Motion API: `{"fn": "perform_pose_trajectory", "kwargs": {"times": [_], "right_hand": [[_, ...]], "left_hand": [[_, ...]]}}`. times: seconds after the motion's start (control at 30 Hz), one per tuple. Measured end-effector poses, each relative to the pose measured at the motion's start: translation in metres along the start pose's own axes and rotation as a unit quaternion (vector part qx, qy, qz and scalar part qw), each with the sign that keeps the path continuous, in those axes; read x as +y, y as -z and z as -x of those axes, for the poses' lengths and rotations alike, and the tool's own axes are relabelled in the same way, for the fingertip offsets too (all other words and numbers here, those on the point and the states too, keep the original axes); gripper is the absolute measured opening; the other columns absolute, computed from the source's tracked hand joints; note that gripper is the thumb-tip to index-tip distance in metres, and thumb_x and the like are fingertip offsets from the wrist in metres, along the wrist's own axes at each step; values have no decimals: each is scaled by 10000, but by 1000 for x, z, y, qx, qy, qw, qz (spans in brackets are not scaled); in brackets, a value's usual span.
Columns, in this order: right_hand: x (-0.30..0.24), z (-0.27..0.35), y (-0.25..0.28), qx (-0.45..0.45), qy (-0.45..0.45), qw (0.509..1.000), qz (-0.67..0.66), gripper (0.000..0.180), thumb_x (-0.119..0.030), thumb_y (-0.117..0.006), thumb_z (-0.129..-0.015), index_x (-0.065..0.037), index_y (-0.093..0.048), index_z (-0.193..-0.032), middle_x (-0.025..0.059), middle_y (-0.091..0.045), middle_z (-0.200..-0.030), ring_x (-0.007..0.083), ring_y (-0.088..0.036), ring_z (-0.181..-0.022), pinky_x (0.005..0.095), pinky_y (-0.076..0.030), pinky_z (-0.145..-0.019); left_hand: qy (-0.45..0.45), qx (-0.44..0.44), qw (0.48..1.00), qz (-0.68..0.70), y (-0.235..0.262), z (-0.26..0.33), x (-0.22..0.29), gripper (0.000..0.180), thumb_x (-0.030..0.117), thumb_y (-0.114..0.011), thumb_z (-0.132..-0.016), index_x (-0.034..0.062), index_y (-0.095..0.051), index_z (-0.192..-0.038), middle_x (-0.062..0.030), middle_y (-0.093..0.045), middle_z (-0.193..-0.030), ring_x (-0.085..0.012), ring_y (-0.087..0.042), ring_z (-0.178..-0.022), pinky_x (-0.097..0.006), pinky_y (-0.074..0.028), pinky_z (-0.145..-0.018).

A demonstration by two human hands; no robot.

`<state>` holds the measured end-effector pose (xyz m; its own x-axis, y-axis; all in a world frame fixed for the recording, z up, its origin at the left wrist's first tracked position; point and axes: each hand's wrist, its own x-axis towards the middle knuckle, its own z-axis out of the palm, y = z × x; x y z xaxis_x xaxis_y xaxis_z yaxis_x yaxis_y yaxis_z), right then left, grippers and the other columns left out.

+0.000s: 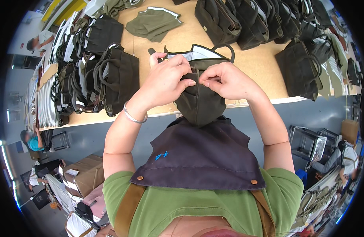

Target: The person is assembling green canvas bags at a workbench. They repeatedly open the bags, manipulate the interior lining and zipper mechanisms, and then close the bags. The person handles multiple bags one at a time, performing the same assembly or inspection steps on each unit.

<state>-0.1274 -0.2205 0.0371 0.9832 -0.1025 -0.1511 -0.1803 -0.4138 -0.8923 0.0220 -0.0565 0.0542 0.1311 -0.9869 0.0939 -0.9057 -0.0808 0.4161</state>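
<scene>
Hands: dark olive fabric bag (201,104) is pinched by left hand (171,79) and right hand (228,81), seemingly for steadiness.
Bag: held near tan flat bench (253,73), likely for easy reach.

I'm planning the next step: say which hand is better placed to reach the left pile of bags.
Probably the left hand: it is nearer the pile. The right hand is farther off, with the left in its way. Both pinch the bag, so either would have to let go first.
</scene>
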Motion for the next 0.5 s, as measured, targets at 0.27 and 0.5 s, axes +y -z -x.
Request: {"fn": "perform_pose_trajectory", "kwargs": {"times": [0.27, 0.5], "right_hand": [[4, 1, -2, 19, 15, 1000, -14, 158, -45, -611, -809, 7, -705, -925, 70, -654, -717, 119, -553, -609, 285, -453, -584], [12, -3, -12, 18, -9, 993, -115, 102, -116, -692, -764, -17, -669, -772, 16, -590, -616, 70, -515, -558, 257, -425, -537]], "left_hand": [[2, -6, 1000, 6, 1, 1, 0, 171, 192, -716, -818, 61, -662, -913, -16, -579, -940, -199, -581, -907, -470, -226, -1011], [-8, 0, 1000, 4, 1, -1, 1, 160, 194, -728, -806, 68, -673, -889, -15, -594, -941, -190, -581, -907, -447, -233, -1005]]}}
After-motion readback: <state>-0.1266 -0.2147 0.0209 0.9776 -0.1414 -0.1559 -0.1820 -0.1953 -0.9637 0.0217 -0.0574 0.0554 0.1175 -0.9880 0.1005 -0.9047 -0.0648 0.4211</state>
